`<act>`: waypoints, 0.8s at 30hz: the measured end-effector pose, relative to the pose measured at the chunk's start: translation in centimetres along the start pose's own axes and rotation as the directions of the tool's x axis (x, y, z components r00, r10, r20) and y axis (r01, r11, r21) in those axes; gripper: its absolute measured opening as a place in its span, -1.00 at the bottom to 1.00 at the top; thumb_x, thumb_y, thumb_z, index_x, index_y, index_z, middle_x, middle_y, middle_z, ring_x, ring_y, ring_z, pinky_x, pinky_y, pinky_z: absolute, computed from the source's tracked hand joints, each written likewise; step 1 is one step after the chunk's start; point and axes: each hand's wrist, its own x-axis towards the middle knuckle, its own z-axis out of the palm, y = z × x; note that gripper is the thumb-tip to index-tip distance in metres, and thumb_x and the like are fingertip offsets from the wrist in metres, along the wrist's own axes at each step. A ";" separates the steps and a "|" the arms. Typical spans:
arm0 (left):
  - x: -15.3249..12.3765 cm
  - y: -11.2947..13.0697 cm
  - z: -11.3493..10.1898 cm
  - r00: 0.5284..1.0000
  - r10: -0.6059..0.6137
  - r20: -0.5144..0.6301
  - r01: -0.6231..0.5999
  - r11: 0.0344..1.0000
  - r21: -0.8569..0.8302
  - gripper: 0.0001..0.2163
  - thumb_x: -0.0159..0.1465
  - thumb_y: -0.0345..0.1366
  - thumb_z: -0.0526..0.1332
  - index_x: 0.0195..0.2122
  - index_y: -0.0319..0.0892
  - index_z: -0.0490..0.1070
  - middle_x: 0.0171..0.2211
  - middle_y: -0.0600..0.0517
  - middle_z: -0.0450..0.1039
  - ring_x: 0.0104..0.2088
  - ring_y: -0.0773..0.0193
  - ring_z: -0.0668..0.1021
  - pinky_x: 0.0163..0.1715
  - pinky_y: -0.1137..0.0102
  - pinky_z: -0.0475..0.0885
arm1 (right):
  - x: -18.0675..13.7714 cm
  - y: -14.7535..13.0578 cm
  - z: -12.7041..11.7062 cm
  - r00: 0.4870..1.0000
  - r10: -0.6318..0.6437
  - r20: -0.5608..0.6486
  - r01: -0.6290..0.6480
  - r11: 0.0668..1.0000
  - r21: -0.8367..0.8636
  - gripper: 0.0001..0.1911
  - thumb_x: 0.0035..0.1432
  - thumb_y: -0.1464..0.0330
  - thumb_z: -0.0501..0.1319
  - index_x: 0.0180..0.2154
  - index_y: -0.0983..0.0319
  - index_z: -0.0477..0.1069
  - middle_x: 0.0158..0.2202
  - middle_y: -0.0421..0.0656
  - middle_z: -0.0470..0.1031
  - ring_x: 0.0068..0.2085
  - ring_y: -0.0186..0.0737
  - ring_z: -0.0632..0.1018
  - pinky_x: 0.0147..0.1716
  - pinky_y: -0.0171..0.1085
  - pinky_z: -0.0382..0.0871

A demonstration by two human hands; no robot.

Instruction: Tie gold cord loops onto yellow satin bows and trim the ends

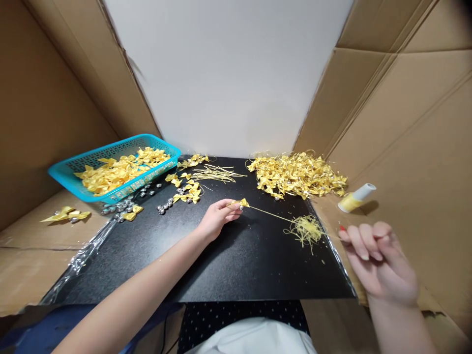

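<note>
My left hand (220, 218) pinches a small yellow ribbon bow (243, 202) over the middle of the black tabletop, with a silver bell (241, 208) just beneath the bow. A thin yellow thread (272, 213) runs taut from the bow toward my right hand (381, 263), past a loose tangle of yellow thread (308, 229). Off the table's right edge, my right hand is closed with curled fingers around the thread's far end. Something small and red (342, 228) shows at its fingertips; I cannot make out what it is.
A blue basket (61, 169) of yellow bows stands at left, silver bells (123, 206) beside it. Cut gold cords (217, 173) lie at the back. A heap of bows (298, 174) sits back right, near a thread spool (356, 198). Cardboard walls (416, 123) enclose both sides.
</note>
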 end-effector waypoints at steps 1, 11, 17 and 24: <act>0.0 0.1 0.0 1.000 -0.009 0.009 0.009 1.000 -0.006 -0.73 -0.09 -0.31 0.49 -0.41 -0.27 0.49 -0.44 -0.01 0.56 -0.42 0.34 0.57 -0.33 0.44 0.45 | -0.4 0.2 -0.1 1.000 0.024 0.010 -0.024 1.000 0.010 -0.78 0.07 0.25 0.35 -0.49 0.15 0.37 -0.68 -0.36 -0.09 -0.62 -0.42 0.06 -0.50 -0.32 0.25; -1.2 1.2 0.6 0.970 -0.115 0.216 0.151 0.976 -0.159 -0.79 0.00 -0.44 0.44 -0.39 -0.24 0.43 -0.49 0.08 0.50 -0.52 0.45 0.53 -0.50 0.57 0.48 | -4.4 4.2 -0.4 0.724 0.657 0.210 -0.663 0.747 -0.055 -0.68 0.02 0.17 0.39 -0.47 0.22 0.35 -0.60 -0.34 0.05 -0.57 -0.49 0.04 -0.58 -0.39 -0.03; -3.8 2.4 1.6 0.915 -0.179 0.363 0.211 0.976 -0.048 -0.71 -0.10 -0.32 0.51 -0.43 -0.23 0.43 -0.52 0.09 0.47 -0.57 0.44 0.48 -0.60 0.55 0.46 | -1.7 5.3 0.4 0.629 0.765 0.136 -0.736 0.643 -0.212 -0.60 -0.10 0.15 0.46 -0.47 0.26 0.33 -0.61 -0.39 -0.02 -0.56 -0.51 -0.05 -0.58 -0.42 -0.10; -3.4 2.1 1.1 0.984 -0.120 0.128 0.111 0.991 0.075 -0.76 -0.04 -0.35 0.47 -0.39 -0.25 0.47 -0.48 0.07 0.46 -0.52 0.43 0.48 -0.61 0.56 0.42 | -0.1 -1.8 4.1 0.805 0.560 0.195 -0.591 0.788 0.175 -0.68 0.00 0.28 0.41 -0.50 0.19 0.27 -0.59 -0.36 -0.09 -0.59 -0.47 -0.09 -0.67 -0.44 -0.12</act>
